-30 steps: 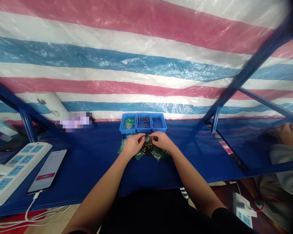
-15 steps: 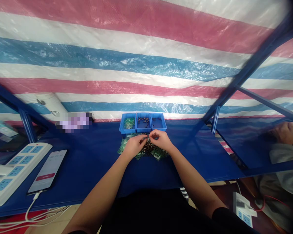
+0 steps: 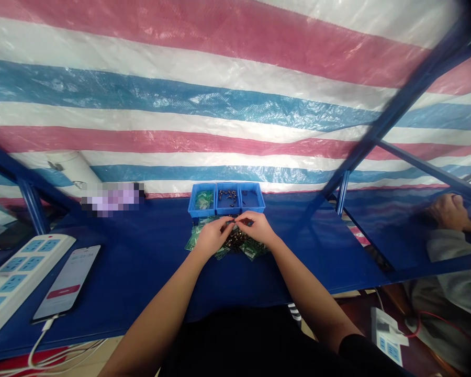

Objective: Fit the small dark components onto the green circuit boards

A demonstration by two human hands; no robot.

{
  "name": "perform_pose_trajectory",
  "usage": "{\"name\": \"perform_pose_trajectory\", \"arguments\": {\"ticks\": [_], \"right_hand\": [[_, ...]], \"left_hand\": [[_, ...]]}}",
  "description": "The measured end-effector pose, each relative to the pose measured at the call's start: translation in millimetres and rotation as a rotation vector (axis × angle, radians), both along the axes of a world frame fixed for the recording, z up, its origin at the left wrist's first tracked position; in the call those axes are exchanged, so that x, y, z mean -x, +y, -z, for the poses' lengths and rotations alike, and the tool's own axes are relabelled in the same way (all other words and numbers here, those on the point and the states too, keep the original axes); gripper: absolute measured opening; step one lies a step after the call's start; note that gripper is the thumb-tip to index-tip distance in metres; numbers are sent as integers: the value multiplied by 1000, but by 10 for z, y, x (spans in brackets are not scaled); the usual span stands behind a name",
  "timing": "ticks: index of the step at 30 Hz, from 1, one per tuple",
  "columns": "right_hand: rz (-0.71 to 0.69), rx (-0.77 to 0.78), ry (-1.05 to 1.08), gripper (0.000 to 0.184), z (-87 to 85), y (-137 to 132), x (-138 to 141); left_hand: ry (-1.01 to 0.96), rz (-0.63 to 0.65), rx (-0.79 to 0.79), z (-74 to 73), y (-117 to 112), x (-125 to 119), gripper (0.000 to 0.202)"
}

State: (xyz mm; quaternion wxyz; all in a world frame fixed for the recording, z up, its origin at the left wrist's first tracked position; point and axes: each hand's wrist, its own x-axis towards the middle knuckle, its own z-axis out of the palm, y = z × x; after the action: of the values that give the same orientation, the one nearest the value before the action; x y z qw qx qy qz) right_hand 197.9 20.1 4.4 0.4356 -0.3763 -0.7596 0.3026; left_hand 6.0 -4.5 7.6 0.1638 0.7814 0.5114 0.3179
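Observation:
My left hand (image 3: 211,236) and my right hand (image 3: 256,228) meet over a pile of small green boards and dark parts (image 3: 235,245) on the blue table (image 3: 141,262). Both hands pinch a tiny part between their fingertips; it is too small to name. Just beyond the hands stands a row of three blue bins (image 3: 226,198): the left one holds green pieces, the middle one dark parts, the right one a few dark bits.
A white power strip (image 3: 13,277) and a phone (image 3: 67,283) on a charging cable lie at the left. A striped tarp (image 3: 220,94) hangs behind. Blue frame bars (image 3: 392,112) slant at the right. Another person's hand (image 3: 449,212) rests at the far right.
My fingertips have drawn together and lifted a little above the pile. The view has shifted slightly to the right, so the table items sit further left.

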Motion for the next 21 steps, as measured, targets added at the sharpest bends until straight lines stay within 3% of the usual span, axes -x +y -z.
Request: {"name": "perform_pose_trajectory", "arguments": {"ticks": [9, 21], "right_hand": [[23, 22, -17, 18, -10, 3, -4], [29, 42, -20, 20, -10, -2, -8]], "left_hand": [[-6, 18, 15, 38, 16, 3, 31], [-25, 18, 44, -15, -18, 1, 35]]}}
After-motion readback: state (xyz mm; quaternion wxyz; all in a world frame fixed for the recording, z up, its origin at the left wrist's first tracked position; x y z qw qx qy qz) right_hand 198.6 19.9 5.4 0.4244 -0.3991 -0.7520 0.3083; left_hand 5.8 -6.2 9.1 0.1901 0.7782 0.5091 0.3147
